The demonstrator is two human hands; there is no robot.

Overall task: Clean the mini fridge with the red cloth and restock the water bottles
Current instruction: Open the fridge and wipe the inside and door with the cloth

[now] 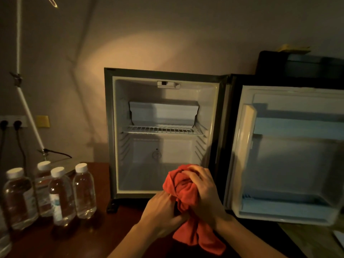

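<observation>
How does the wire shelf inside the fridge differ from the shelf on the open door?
The wire shelf is a thin metal grid, set halfway up the fridge cavity; the door shelf is a solid white plastic ledge at the bottom of the door. The wire shelf lies in warm light, the door shelf in bluish shadow. Both hold nothing.
</observation>
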